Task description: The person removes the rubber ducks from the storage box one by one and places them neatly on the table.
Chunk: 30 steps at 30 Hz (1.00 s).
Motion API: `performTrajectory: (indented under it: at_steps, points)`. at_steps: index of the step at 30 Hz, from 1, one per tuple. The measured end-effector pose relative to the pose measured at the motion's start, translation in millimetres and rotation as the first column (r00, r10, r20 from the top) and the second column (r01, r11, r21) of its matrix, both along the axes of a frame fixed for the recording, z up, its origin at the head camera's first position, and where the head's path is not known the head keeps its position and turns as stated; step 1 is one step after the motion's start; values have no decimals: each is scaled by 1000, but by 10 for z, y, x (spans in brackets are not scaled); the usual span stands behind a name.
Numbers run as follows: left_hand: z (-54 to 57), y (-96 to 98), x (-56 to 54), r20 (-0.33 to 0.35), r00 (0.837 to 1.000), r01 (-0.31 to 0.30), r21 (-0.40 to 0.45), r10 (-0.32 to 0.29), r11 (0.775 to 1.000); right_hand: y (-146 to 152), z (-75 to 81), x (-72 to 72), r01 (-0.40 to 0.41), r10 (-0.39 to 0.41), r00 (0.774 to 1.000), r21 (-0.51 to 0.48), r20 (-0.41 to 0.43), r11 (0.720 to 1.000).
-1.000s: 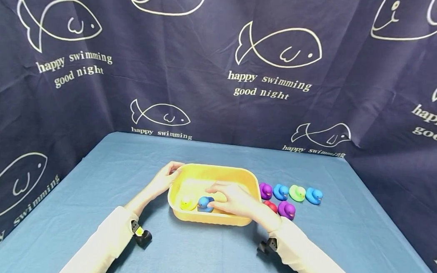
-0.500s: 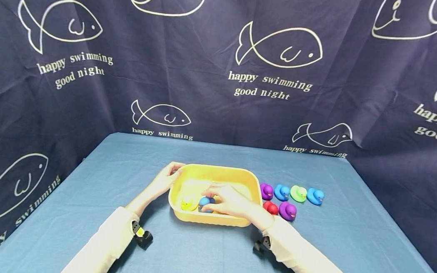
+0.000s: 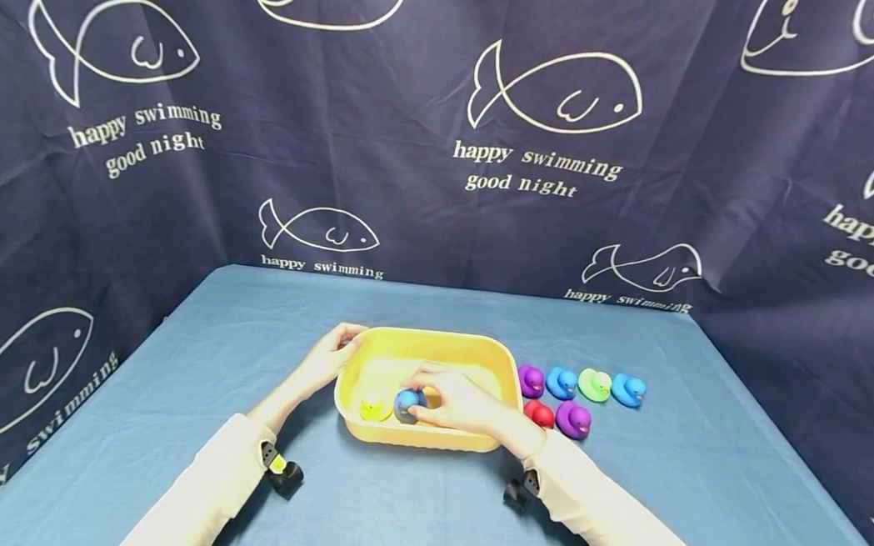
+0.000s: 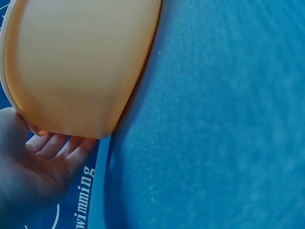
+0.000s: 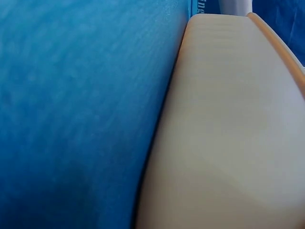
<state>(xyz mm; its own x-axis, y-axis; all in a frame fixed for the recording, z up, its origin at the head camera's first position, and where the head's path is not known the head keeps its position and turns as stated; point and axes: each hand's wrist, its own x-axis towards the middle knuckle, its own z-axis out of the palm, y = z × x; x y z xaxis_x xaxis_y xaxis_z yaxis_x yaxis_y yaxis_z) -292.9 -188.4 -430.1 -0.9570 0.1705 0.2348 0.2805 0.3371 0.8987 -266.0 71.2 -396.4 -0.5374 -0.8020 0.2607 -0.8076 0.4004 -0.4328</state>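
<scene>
Blue duck (image 3: 406, 404) is at the lower middle of the head view, inside a yellow tub (image 3: 427, 440), close to the tub's near wall. The raised rim runs all round, with a bright stretch of tub floor reaching from the duck toward the far wall. Outside, the blue counter (image 3: 362, 511) spreads to the left and bottom of the frame; its far edge meets a dark backdrop (image 3: 385, 136) printed with white fish and lettering. The right wrist view has the tub's pale outer wall along the right and the counter on the left.

A yellow duck (image 3: 374, 406) stands just left of the blue one, in the tub's lower left corner. Right of the tub, a back row runs purple duck (image 3: 530, 381), second blue duck (image 3: 561, 382), green duck (image 3: 595, 384) and third blue duck (image 3: 628, 389); below it are a red duck (image 3: 538, 414), near the rim, and another purple duck (image 3: 573, 419).

The right hand (image 3: 459, 400) reaches over the tub's lower right corner, its thumb and fingers pinching the blue duck from the right. The left hand (image 3: 326, 360) grips the tub's left end by the rim.
</scene>
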Motion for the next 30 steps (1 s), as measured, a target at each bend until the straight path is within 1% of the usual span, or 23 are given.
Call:
performTrajectory:
  at_steps: [4,7,11,12,17,19,21,26,27,30]
  points:
    - [16,7,5,5,1000,4,3,-4,1000,-7,5,7,20,-20,1000,-7,17,1000]
    - [16,7,8,-1,1000,8,2,-8,1000,-10,2,8,24,-24,1000,-4,9,1000]
    - [29,12,16,8,1000,4,15,-4,1000,-17,1,8,24,-24,1000,-2,-5,1000]
    - [44,17,27,9,1000,2,15,-2,1000,-20,-1,6,26,-26,1000,-3,0,1000]
    - [214,65,166,-1,1000,5,-7,-5,1000,-30,2,14,26,-26,1000,-12,0,1000]
    - [253,74,199,-3,1000,10,-11,-10,1000,-30,9,19,26,-26,1000,-13,-4,1000]
    - [200,54,155,-11,1000,12,-13,-12,1000,-28,14,18,21,-21,1000,-13,-6,1000]
    - [26,-3,15,-34,999,18,-2,-18,1000,0,35,20,15,-14,1000,1,-17,1000]
    - [25,-1,14,-29,999,18,9,-18,1000,9,39,23,13,-13,1000,3,-16,1000]
    - [121,29,86,-14,1000,13,1,-13,1000,37,60,35,27,-27,1000,23,2,999]
